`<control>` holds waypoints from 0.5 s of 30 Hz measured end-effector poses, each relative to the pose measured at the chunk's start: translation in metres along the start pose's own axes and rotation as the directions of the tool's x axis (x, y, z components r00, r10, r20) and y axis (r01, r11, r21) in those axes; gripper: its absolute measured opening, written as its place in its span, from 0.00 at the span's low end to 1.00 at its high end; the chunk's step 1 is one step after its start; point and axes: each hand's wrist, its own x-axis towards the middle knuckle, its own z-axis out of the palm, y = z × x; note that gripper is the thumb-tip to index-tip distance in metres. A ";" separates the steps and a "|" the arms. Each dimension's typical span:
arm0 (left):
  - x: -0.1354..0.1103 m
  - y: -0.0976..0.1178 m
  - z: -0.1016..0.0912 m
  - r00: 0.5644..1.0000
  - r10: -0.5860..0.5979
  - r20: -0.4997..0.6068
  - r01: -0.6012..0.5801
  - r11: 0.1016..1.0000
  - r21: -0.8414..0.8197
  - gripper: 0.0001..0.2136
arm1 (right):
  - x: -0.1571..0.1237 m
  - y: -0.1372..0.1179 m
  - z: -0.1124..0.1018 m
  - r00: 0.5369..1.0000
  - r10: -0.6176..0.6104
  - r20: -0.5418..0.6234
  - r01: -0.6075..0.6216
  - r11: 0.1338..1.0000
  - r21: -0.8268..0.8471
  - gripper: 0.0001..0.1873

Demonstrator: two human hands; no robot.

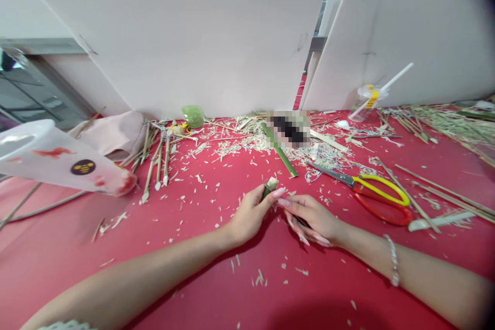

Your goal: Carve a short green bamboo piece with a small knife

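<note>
My left hand (249,215) is closed around a short green stalk piece (272,183), whose pale end sticks out above the thumb. Close beside it, my right hand (309,216) has its fingers curled about a dark, slim tool (301,221); most of that tool is hidden, so I cannot make out its kind. The fingertips of both hands meet or nearly meet just above the red tabletop (216,278). Beyond the hands, a longer green stalk strip (286,162) lies among pale shavings (240,147).
Scissors (359,185) with yellow and red handles lie right of my hands. A tipped plastic cup (65,160) is at left, near thin sticks (158,160). White panels (201,36) stand behind. A clear cup (367,103) with a straw stands back right.
</note>
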 end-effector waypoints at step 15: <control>0.001 0.001 -0.003 0.999 -0.002 0.033 0.000 0.998 0.060 0.18 | -0.002 0.000 0.004 0.992 -0.001 -0.124 -0.014 0.993 -0.118 0.26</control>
